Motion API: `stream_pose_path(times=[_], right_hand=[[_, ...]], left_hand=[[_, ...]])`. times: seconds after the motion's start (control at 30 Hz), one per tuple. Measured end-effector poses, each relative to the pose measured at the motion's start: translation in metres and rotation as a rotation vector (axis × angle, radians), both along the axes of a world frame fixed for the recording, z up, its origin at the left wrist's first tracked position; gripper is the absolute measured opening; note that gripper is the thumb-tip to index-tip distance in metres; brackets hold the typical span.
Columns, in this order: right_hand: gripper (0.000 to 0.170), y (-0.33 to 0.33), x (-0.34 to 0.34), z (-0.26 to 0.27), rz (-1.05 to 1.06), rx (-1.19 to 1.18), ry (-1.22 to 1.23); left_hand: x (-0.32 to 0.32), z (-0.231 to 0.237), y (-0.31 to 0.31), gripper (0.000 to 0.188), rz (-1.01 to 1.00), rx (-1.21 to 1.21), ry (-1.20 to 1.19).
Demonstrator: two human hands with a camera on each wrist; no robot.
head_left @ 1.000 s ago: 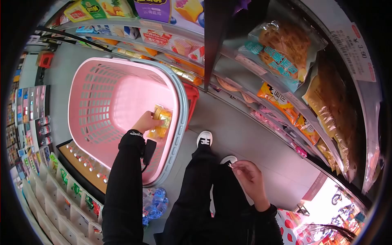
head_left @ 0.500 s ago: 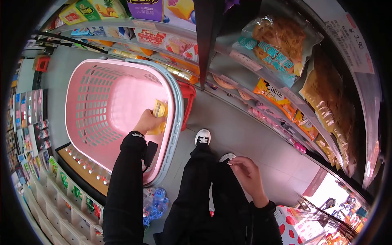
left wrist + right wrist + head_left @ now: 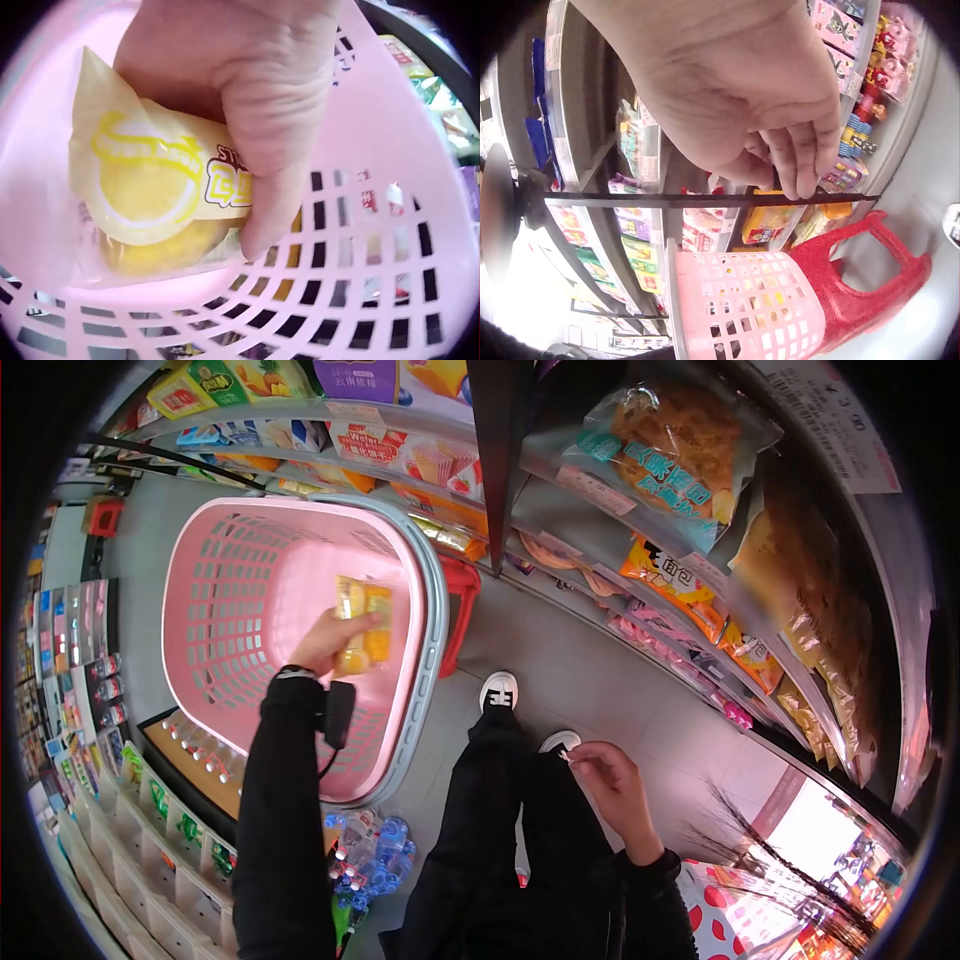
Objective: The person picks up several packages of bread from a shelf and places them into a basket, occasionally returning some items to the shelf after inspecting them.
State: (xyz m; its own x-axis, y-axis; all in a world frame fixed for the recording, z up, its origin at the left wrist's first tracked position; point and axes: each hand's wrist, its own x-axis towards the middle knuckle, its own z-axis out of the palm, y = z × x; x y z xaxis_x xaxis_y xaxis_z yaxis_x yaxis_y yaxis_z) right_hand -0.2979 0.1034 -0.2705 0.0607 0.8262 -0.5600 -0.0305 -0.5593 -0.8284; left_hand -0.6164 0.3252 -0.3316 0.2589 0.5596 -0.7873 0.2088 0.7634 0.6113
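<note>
My left hand grips a clear-and-yellow packet inside the pink basket. In the left wrist view the thumb of the left hand lies over the packet, which has a cream label with yellow print, with the basket's slotted wall beside it. My right hand hangs over my leg, fingers loosely bent, away from the basket; a tiny pale thing at its fingertips is too small to identify. In the right wrist view the right hand shows bent fingers above the basket.
Shelves of packaged snacks stand beyond the basket, with bagged bread on shelves at the right. A red stand shows beside the basket. Bottles stand low near my legs, and white dividers at lower left.
The left hand has shifted left and up within the basket with the packet, which now shows more fully, away from the basket's right wall. The right hand has barely moved.
</note>
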Motion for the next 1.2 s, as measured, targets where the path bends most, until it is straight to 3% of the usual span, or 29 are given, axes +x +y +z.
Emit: stream_pose_path(times=[0.2, 0.27, 0.37, 0.43, 0.5, 0.57, 0.63, 0.7, 0.77, 0.87, 0.93, 1.1, 1.2], right_hand=[[0.016, 0.005, -0.01, 0.006, 0.011, 0.051, 0.046], [0.016, 0.008, -0.015, 0.013, 0.024, 0.055, 0.054], [0.019, 0.017, -0.019, 0.034, 0.139, 0.061, 0.092], [0.021, 0.023, -0.018, 0.055, 0.209, 0.127, 0.178], [0.023, 0.024, -0.012, 0.068, 0.184, 0.156, 0.285], [0.024, 0.021, -0.004, 0.08, 0.058, 0.207, 0.546], [0.031, 0.011, 0.004, 0.077, -0.036, 0.257, 0.663], [0.04, 0.005, 0.019, 0.074, -0.013, 0.23, 0.429], [0.049, 0.003, 0.021, 0.061, -0.142, 0.183, 0.332], [0.048, 0.014, 0.024, 0.044, -0.244, 0.123, 0.419], [0.043, 0.033, 0.028, 0.027, -0.199, 0.049, 0.195], [0.032, 0.105, 0.036, -0.004, -0.401, 0.046, 0.425], [0.027, 0.144, 0.042, -0.02, -0.449, 0.076, 0.525]], left_hand=[[-0.039, 0.104, -0.014, 0.049, 0.307, 0.288, -0.257], [-0.022, 0.144, -0.036, 0.062, 0.348, 0.453, -0.379], [0.019, 0.177, -0.063, 0.064, 0.366, 0.537, -0.583], [0.055, 0.187, -0.086, 0.062, 0.38, 0.468, -0.651], [0.085, 0.177, -0.106, 0.066, 0.385, 0.27, -0.976], [0.117, 0.167, -0.129, 0.067, 0.297, 0.131, -1.0], [0.144, 0.151, -0.146, 0.064, 0.301, 0.007, -0.959], [0.17, 0.132, -0.151, 0.055, 0.333, -0.12, -0.936], [0.19, 0.121, -0.143, 0.044, 0.323, -0.129, -0.861], [0.213, 0.095, -0.118, 0.04, 0.223, 0.0, -0.681], [0.223, 0.079, -0.095, 0.04, 0.137, 0.118, -0.609], [0.241, 0.052, -0.027, 0.032, 0.097, 0.267, -0.568], [0.238, 0.055, 0.012, 0.041, -0.045, 0.235, -0.2]])
